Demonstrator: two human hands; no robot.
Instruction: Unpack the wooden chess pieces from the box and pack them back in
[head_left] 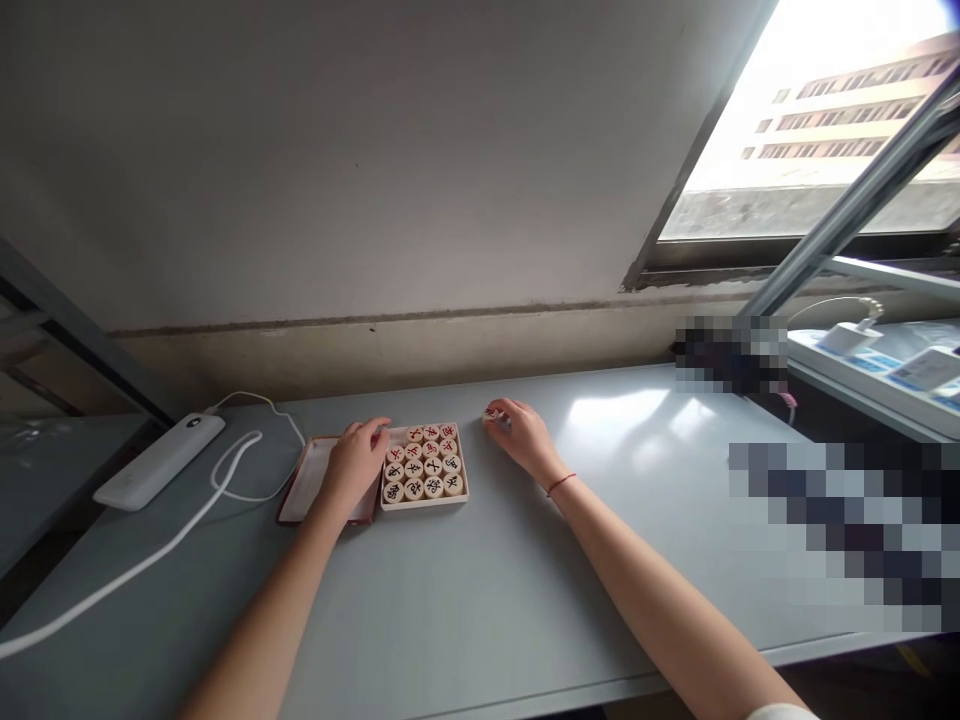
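Observation:
A white-sided box [425, 506] holds rows of round Chinese chess pieces [413, 467], some with red characters and some with black. At its upper left corner a gap shows among the pieces. My left hand [356, 462] is at the box's left edge, over a shallow dark-red lid [309, 478] with a pale inside. Its fingers are loosely bent and apart, with nothing visible in them. To the right of the box, my right hand [521, 435] pinches a single chess piece [490, 413] with a red mark, low over the grey tabletop.
On the left lie a white power bank [161, 462] and a looped white cable [187, 535]. The grey table [480, 620] meets a wall at the back. Metal frame bars rise at both sides. At far right is a shelf [885, 375] with a charger. Two patches are blurred out.

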